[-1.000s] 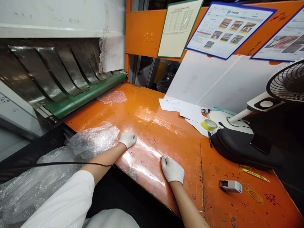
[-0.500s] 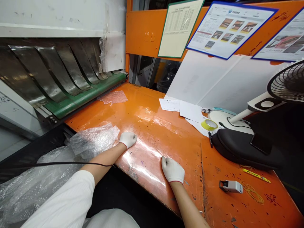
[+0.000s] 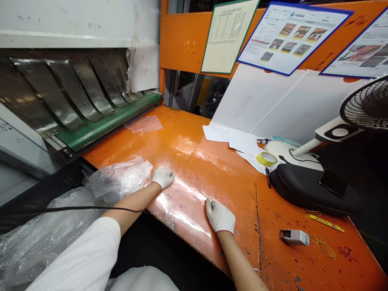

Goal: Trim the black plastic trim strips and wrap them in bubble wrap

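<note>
My left hand [image 3: 163,178], in a white glove with a red-edged cuff, rests as a fist on the orange tabletop [image 3: 194,169]. Just left of it lies crumpled bubble wrap [image 3: 121,178], which spills over the table's front edge. Closer to me and further right, my right hand [image 3: 220,217] is gloved the same way and also curled into a fist on the surface. Nothing sticks out of either fist. A dark cord [image 3: 91,208] passes across my left forearm.
A green conveyor roller [image 3: 112,121] under hanging metal strips borders the left. A pink bubble-wrap sheet [image 3: 147,124] lies at the back. On the right are papers [image 3: 242,141], yellow tape [image 3: 266,159], a fan [image 3: 339,133], a black case [image 3: 297,186], and a stamp [image 3: 294,237].
</note>
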Available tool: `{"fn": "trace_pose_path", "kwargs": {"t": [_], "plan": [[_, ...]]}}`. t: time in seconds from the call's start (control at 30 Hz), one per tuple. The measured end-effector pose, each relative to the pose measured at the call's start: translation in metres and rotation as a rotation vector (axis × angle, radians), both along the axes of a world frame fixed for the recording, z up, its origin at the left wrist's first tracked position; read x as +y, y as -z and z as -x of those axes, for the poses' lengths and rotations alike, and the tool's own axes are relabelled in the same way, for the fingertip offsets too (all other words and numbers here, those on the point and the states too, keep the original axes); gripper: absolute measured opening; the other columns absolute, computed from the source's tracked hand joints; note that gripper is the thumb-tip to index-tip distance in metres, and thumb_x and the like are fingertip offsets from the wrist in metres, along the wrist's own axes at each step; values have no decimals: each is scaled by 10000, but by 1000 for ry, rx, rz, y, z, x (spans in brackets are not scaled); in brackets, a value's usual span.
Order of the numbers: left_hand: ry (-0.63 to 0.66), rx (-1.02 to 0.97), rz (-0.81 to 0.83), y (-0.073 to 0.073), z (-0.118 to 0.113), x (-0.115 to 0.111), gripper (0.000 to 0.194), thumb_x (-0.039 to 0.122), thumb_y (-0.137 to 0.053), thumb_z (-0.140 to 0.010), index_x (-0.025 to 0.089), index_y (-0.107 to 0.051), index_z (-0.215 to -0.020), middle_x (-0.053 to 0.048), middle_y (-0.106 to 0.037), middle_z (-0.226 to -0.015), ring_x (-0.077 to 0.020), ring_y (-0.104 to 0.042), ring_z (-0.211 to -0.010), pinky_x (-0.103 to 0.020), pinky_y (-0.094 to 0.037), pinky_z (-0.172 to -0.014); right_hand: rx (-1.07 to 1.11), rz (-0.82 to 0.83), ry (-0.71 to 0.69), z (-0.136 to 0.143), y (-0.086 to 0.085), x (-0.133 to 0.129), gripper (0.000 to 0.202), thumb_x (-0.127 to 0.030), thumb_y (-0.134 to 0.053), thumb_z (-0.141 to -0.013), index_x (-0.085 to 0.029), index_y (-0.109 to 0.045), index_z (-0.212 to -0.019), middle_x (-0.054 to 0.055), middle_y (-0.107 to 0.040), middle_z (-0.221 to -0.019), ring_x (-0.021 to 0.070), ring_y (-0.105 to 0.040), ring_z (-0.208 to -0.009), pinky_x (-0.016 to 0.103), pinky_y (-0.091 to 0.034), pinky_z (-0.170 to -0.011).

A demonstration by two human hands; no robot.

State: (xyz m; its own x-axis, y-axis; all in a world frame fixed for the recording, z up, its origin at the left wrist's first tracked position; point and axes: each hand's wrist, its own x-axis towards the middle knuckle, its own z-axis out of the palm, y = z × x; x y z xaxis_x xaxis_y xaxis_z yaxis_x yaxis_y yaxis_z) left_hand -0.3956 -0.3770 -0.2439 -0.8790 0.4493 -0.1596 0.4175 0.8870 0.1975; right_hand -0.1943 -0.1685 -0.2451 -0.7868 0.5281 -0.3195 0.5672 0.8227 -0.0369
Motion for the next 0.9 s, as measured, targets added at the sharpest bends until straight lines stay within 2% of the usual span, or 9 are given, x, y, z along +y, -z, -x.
{"fn": "trace_pose_path", "kwargs": {"t": [0.4, 0.9], "plan": [[11, 18, 8, 6, 3, 0, 482, 419, -443, -1073, 218, -876, -1016, -141, -822, -1050, -315, -767, -1070, -359, -533, -851, 13, 5, 1, 0, 3, 1, 619, -491, -310, -1156, -202, -840, -1020, 152, -834, -1114, 296, -784, -1061, 340, -503, -847], [15, 28, 8, 8, 3, 0, 481, 416, -441, -1079, 218, -874, -1013, -137, -824, -1044, -323, -776, -1070, -363, -538, -836, 11, 7, -4, -1, 3, 2, 624, -495, -298, -1159, -200, -828, -1013, 154, -835, -1127, 298, -791, -1078, 343, -504, -843]]}}
